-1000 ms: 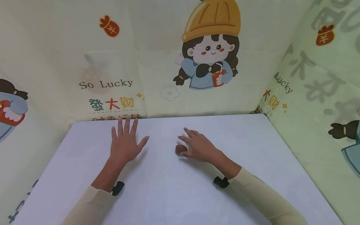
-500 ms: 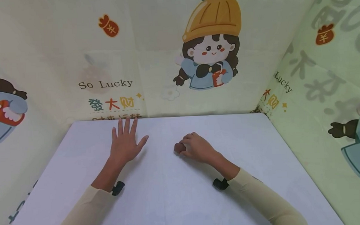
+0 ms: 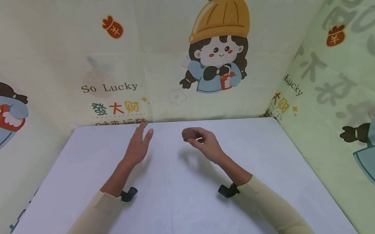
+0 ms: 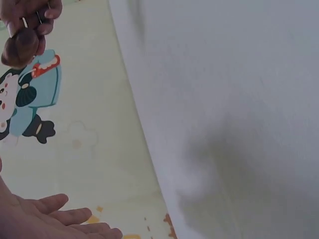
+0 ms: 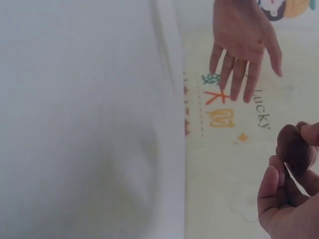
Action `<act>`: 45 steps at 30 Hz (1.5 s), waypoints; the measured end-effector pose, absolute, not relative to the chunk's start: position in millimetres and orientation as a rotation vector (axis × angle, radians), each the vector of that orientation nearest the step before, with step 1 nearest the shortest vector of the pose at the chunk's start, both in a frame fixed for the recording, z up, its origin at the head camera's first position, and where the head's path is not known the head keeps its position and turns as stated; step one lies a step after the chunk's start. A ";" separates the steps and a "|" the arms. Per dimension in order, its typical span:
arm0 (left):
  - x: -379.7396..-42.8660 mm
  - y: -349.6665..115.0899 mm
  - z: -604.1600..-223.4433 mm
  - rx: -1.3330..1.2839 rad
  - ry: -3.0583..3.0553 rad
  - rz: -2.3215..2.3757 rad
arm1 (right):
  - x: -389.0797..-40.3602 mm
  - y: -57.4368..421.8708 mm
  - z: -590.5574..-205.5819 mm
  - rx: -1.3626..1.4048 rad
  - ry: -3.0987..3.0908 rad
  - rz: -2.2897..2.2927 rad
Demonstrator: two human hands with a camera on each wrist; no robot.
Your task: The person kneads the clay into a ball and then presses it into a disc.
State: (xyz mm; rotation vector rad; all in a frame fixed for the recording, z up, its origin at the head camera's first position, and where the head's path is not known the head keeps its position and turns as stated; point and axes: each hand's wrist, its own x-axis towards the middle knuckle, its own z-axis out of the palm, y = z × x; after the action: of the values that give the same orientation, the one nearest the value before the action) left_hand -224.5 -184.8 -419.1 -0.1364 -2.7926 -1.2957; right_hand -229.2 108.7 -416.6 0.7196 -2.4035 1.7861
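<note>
A smooth brown rounded lump (image 3: 188, 134), about as wide as two or three fingers, is held up off the table by my right hand (image 3: 209, 144). Thumb and fingertips pinch it from one side, and its shadow falls on the cloth below. In the right wrist view the lump (image 5: 293, 148) looks dark brown, with the fingers bent around its edge. My left hand (image 3: 137, 146) is raised on the other side, turned edge-on with straight fingers, and holds nothing. From the right wrist its bare palm (image 5: 241, 32) shows, facing the lump across a gap.
Under both arms lies a table with a white cover (image 3: 171, 200). Pale printed cloth (image 3: 160, 56) hangs as walls behind it and at both sides, close beyond the fingertips. Each wrist wears a small black camera (image 3: 228, 190).
My right hand has closed its fingers on the brown lump and lifted it up from the table. My left hand has turned from palm-down and spread to edge-on, shifting slightly right.
</note>
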 end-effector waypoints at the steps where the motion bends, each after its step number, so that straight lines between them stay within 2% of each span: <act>1: -225.3 -182.3 -418.5 -0.125 -2.766 -1.356 | -229.3 108.0 -414.5 0.709 -2.376 1.830; 5: -230.1 -171.8 -417.8 -0.096 -2.664 -1.548 | -229.1 104.0 -410.3 0.656 -2.280 1.969; 19: -231.7 -121.4 -416.0 -0.337 -2.136 -1.976 | -222.5 77.1 -403.1 0.507 -2.024 2.423; 29: -229.6 -101.4 -416.1 -0.364 -2.094 -2.097 | -215.1 61.9 -404.5 0.625 -2.172 2.355; 45: -224.9 -93.0 -411.7 -0.392 -1.928 -2.280 | -211.3 59.9 -410.9 0.646 -2.279 2.165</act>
State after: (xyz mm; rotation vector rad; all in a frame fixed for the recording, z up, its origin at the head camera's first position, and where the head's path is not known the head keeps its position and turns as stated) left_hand -224.9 -93.0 -411.7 -0.3923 -1.9277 -2.2797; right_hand -211.3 59.9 -410.9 0.6461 -2.2791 2.1649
